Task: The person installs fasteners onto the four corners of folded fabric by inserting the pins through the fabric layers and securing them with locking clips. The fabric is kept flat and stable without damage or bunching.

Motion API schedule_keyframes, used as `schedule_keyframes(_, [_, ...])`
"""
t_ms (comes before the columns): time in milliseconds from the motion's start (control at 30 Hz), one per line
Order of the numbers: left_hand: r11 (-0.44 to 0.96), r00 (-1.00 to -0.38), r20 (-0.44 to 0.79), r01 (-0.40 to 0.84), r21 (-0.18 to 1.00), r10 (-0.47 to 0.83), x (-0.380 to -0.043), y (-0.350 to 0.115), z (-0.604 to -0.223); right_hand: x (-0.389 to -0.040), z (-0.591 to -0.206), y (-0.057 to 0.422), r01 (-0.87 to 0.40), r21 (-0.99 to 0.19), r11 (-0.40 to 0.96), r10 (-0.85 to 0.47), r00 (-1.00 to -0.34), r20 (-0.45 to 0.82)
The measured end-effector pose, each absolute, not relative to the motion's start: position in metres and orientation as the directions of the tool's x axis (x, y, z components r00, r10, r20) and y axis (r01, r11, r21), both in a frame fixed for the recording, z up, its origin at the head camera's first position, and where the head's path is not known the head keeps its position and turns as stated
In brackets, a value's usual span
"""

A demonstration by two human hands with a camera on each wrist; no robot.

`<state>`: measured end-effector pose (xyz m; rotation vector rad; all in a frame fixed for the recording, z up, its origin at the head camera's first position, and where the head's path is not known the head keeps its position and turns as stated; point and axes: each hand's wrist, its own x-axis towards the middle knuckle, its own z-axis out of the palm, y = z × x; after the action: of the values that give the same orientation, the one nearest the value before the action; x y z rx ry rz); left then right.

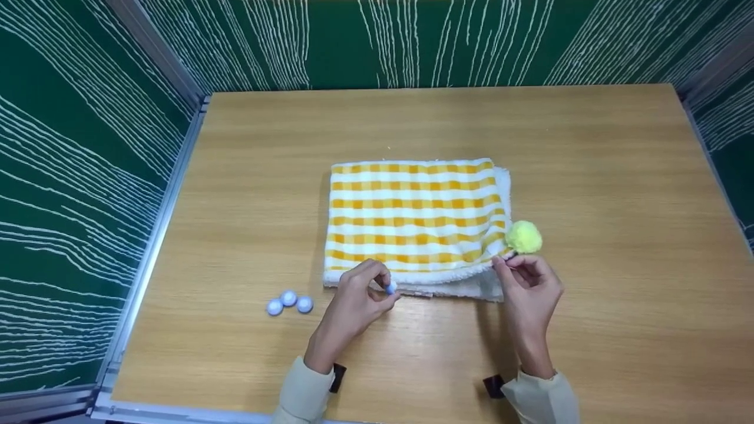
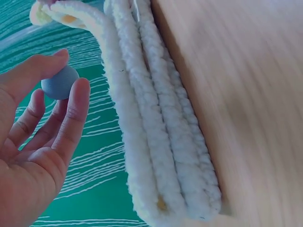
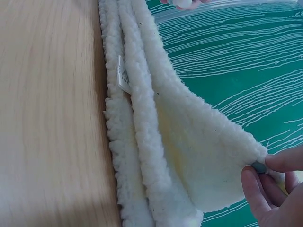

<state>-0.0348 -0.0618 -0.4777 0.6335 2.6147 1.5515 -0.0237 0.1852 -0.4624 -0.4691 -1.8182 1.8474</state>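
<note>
A folded blanket (image 1: 412, 215), yellow and white checked on top with white fleece edges, lies on the table. My left hand (image 1: 353, 300) pinches a small blue ball (image 2: 60, 82) between thumb and fingers, just in front of the blanket's near left edge. The near right corner of the blanket is lifted; my right hand (image 1: 535, 288) pinches it there. Beside that corner is a fluffy yellow-green pompom (image 1: 524, 237). In the right wrist view, a grey-blue bit (image 3: 258, 166) shows between the fingertips at the corner; its kind is unclear.
Three blue balls (image 1: 288, 298) sit close together on the wooden table (image 1: 253, 194), left of the left hand. A white label (image 3: 123, 74) sticks out between the blanket's layers. Green panels (image 1: 336, 47) with white lines stand behind metal rails (image 1: 156, 227) around the table.
</note>
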Motion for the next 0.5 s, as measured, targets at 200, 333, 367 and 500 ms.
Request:
schedule_keyframes(200, [0.415,-0.908,0.202,0.354,0.838,0.367,-0.040,-0.055,-0.476,-0.024,-0.461,0.184,-0.090,-0.995,0.040,0.551,-0.829,0.097])
schedule_keyframes(333, [0.413,-0.895,0.232,0.390,0.823,0.382,-0.046,-0.048,-0.474,-0.026,-0.461,0.184,-0.111,-0.993,0.031,0.555,-0.825,0.110])
schedule_keyframes(367, [0.407,-0.890,0.239,0.399,0.822,0.389,-0.047,-0.045,-0.474,-0.026,-0.461,0.184,-0.118,-0.993,0.029,0.558,-0.822,0.114])
schedule_keyframes(500, [0.380,-0.872,0.265,0.429,0.820,0.413,-0.054,-0.036,-0.473,-0.026,-0.461,0.184,-0.122,-0.992,0.032,0.558,-0.821,0.119])
